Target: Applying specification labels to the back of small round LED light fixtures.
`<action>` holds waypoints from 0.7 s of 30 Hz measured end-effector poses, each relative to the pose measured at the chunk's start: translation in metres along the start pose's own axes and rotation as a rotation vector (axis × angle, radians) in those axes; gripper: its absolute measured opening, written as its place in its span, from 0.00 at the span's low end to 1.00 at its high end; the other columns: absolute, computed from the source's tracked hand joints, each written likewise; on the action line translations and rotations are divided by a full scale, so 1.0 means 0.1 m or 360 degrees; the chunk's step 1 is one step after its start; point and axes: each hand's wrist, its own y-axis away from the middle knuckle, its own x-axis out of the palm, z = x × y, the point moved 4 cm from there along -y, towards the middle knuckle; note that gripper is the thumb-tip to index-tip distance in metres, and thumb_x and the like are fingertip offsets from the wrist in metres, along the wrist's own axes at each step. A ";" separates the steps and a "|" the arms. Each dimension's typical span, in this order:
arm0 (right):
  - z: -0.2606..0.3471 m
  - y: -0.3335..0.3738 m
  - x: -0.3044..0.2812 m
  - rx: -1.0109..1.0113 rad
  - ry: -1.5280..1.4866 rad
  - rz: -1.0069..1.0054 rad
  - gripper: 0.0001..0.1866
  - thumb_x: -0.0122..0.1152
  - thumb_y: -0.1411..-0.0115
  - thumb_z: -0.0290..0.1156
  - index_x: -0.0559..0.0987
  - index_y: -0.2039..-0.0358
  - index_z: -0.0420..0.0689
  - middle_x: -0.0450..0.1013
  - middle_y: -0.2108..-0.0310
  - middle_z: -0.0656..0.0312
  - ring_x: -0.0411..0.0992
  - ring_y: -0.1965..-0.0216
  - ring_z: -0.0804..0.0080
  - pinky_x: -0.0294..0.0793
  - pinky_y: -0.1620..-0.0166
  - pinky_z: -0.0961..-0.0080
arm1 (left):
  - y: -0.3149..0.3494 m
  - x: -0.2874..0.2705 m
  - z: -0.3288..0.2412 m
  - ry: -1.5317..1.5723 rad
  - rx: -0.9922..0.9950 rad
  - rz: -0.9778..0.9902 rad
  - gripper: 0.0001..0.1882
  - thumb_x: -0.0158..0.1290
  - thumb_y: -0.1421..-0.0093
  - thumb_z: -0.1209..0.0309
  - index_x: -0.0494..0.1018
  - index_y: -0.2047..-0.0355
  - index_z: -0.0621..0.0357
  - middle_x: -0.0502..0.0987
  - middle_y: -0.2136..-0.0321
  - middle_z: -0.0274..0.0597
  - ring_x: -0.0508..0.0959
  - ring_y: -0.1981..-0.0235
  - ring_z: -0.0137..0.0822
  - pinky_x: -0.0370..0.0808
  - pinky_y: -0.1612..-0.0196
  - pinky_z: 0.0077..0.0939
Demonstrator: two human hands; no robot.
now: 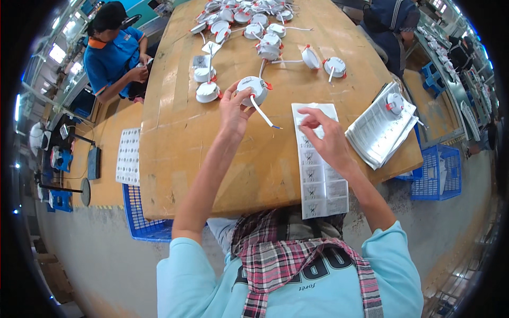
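My left hand [235,108] grips a round white downlight [253,89] by its rim, above the table. The downlight has red spring clips and a short white cable hanging toward the right, with bared wire ends. My right hand [327,137] hovers over a long sheet of labels [313,208], its fingers bent and apart with nothing visible between them. Printed grey labels run down the sheet; its upper end looks bare. Left of my left hand, two more downlights lie on the table, the nearer one [207,93] with its cable pointing away.
Many downlights [260,20] are heaped at the table's far end. On the right, a downlight [395,103] rests on a stack of paper sheets [377,135]. Blue crates [436,175] stand beside the table. A co-worker in blue [114,58] sits at the left side.
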 end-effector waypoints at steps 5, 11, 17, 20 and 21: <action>0.02 0.00 0.62 0.0490 -0.1119 0.0093 0.15 0.59 0.42 0.29 0.73 0.55 0.38 0.74 0.70 0.61 0.73 0.68 0.77 0.72 0.61 0.79 | 0.36 0.01 0.24 0.0252 0.0361 -0.0406 0.23 0.54 0.43 0.76 0.58 0.49 0.57 0.68 0.57 0.44 0.73 0.57 0.38 0.76 0.56 0.37; -0.18 -0.13 0.74 0.0715 -0.2107 -0.0428 0.13 0.57 0.39 0.34 0.76 0.58 0.38 0.73 0.73 0.64 0.69 0.71 0.81 0.69 0.64 0.83 | 0.93 -0.01 0.36 0.0157 0.0417 -0.0452 0.22 0.55 0.43 0.75 0.58 0.51 0.61 0.65 0.56 0.45 0.70 0.56 0.34 0.73 0.53 0.27; -0.43 -0.13 0.65 0.0782 -0.2000 0.0126 0.11 0.56 0.39 0.33 0.78 0.65 0.38 0.71 0.77 0.68 0.67 0.74 0.83 0.67 0.68 0.85 | 1.28 -0.13 0.15 -0.1132 0.0841 -0.0260 0.30 0.60 0.47 0.67 0.58 0.50 0.66 0.64 0.54 0.49 0.65 0.49 0.39 0.67 0.49 0.33; -0.42 -0.05 0.73 0.0903 -0.1862 0.0329 0.10 0.55 0.39 0.32 0.79 0.67 0.37 0.69 0.79 0.68 0.66 0.75 0.83 0.66 0.69 0.86 | 1.28 -0.03 0.10 -0.1914 0.1271 0.0035 0.30 0.61 0.51 0.65 0.62 0.51 0.65 0.66 0.55 0.51 0.65 0.48 0.45 0.63 0.47 0.40; -0.39 -0.05 0.74 0.0897 -0.1852 0.0328 0.10 0.55 0.39 0.32 0.79 0.67 0.37 0.69 0.79 0.68 0.66 0.75 0.83 0.66 0.69 0.86 | 1.27 0.04 0.12 -0.2097 0.1337 0.0303 0.28 0.61 0.52 0.65 0.65 0.53 0.64 0.68 0.56 0.52 0.66 0.49 0.48 0.62 0.46 0.42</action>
